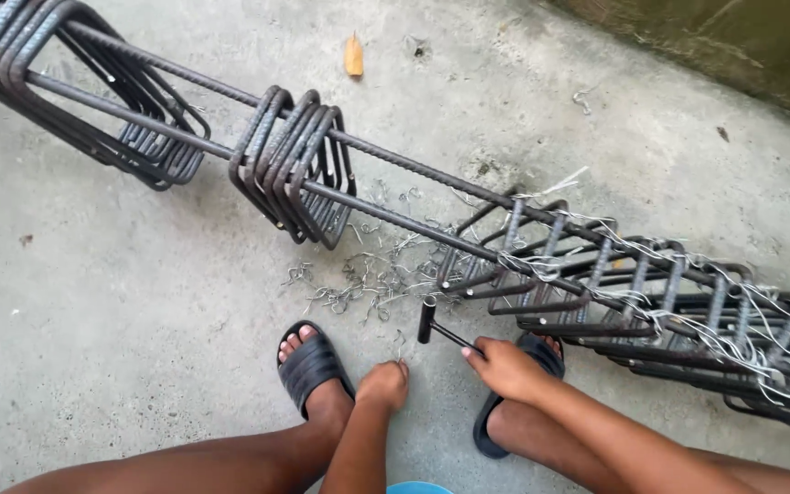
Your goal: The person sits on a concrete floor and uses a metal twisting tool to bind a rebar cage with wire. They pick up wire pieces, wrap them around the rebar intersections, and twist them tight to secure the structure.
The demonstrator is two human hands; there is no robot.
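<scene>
A bare grey concrete floor fills nearly the whole frame, mottled and scuffed; a darker, greenish wall base is seen across the upper right corner. One dry orange leaf lies on the concrete at upper centre.

A rebar cage is laid diagonally from the upper left to the right edge. At least two long ribbed bars can be made out at its upper face; others cannot be counted. Three groups of square stirrups are seen: a bunched stack at upper left, a second bunch of about six at centre, and roughly ten spread ones at the right, bound with pale tie wire. Many short bent wire scraps are scattered on the floor at centre, too many to count.

Two black slide sandals are worn, one at lower centre, the other partly hidden by the right hand.

The right hand is closed around the thin shaft of a tying hook tool, whose dark handle points up towards the cage. The left hand is curled downwards with fingertips near the floor; whether anything is pinched cannot be told.
</scene>
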